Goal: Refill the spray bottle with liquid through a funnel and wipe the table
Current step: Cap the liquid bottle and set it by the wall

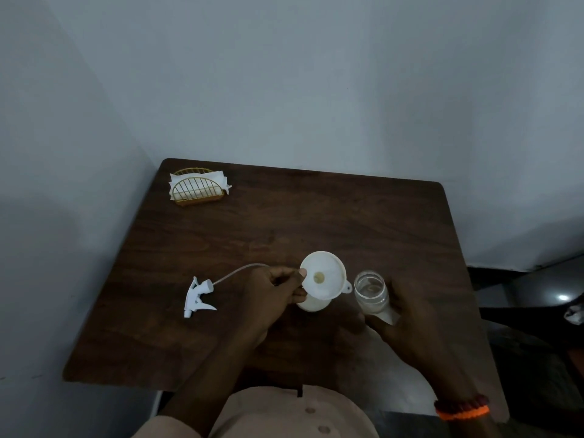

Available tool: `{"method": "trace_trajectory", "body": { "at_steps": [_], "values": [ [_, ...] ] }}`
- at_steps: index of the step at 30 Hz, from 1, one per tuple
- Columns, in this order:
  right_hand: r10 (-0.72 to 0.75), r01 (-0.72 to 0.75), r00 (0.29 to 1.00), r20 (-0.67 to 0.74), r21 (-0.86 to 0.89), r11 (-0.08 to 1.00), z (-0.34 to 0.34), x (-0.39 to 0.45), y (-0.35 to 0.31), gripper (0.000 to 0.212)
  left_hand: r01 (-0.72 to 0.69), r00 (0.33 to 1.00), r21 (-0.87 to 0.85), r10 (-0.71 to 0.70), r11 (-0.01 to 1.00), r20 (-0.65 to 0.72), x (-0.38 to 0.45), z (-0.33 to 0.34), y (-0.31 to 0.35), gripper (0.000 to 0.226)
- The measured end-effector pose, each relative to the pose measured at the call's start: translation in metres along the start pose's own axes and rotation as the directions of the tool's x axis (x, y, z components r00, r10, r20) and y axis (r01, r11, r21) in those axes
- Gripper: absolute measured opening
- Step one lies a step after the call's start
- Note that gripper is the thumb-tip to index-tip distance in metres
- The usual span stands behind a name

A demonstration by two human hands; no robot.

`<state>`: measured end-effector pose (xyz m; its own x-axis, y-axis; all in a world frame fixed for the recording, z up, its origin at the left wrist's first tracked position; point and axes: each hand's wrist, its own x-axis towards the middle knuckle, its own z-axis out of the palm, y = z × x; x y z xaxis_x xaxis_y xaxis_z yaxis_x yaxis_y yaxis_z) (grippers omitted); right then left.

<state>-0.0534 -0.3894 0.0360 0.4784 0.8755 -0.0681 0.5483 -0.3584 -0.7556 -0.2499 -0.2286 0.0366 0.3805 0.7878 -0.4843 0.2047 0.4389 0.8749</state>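
Head view looks down on a dark wooden table (284, 216) set into a corner of pale walls. Near the middle of its front half stands the white spray bottle (311, 306), mostly hidden under the white funnel (322, 275) seated in its neck — the funnel's small tab points right, toward the jar. The left hand (271, 292) curls around the bottle from the left side, thumb tip touching the funnel's rim and fingers wrapped on the bottle body below it. Just beside the funnel on the right sits a clear jar (371, 292), upright, its open mouth facing up and a pale liquid showing low inside. The right hand (407, 327) grips this jar from the right and from below, fingers curled round its lower part; whether the jar's base touches the table I cannot tell. A braided orange and dark bracelet (461, 407) circles the right wrist. Left of the left hand lies the white trigger sprayer head (199, 297) on its side, its thin dip tube (235, 271) arcing toward the hand and passing behind it. Well apart, at the far left corner, a gold wire napkin holder (197, 189) holds white napkins (218, 180) — upright between its arched sides.
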Motion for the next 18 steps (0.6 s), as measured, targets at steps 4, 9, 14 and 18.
{"method": "trace_trajectory", "body": {
  "at_steps": [4, 9, 14, 18],
  "values": [
    [0.005, -0.005, 1.000, -0.002, 0.041, 0.999, 0.004, -0.006, -0.005, 0.054, 0.005, 1.000, 0.026, -0.005, 1.000, -0.003, -0.001, -0.002, -0.003, 0.020],
    [0.009, -0.009, 1.000, 0.015, 0.052, 0.999, 0.005, -0.014, -0.010, 0.048, 0.023, 1.000, -0.008, -0.023, 1.000, -0.014, 0.000, -0.004, -0.007, 0.028],
    [0.041, -0.045, 0.998, 0.053, 0.085, 0.995, 0.007, -0.031, -0.022, 0.048, 0.108, 0.990, -0.008, -0.108, 0.994, -0.087, 0.003, -0.018, -0.017, 0.039],
    [0.022, -0.030, 0.997, 0.073, 0.110, 0.993, 0.021, -0.047, -0.034, 0.048, -0.001, 0.994, 0.655, 0.075, 0.755, -0.084, 0.011, -0.047, -0.061, 0.035]
  ]
}}
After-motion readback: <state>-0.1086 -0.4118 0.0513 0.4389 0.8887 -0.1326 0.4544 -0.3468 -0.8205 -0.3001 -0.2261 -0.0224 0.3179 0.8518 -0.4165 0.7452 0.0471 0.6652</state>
